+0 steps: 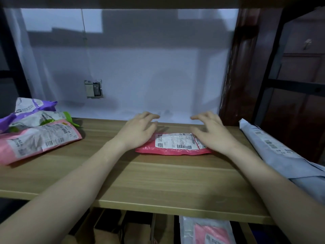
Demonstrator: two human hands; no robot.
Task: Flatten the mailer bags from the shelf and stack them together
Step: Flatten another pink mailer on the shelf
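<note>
A small pink mailer bag (174, 150) with a white shipping label lies flat on the wooden shelf (140, 176), near its back edge. My left hand (139, 131) rests palm down on the bag's left end, fingers spread. On the bag's right end lies my right hand (211, 132), also palm down with fingers apart. Neither hand grips the bag. At the shelf's left end sits a crumpled pile: a pink mailer (35, 141) in front, a green-edged one (44, 118) behind it, and a purple one (29, 106) at the back.
A long pale grey mailer (274, 152) leans along the shelf's right side. Below the shelf are cardboard boxes (109, 228) and a grey and pink bag (207, 231). A white wall with a socket (94, 88) stands behind. Dark posts frame both sides.
</note>
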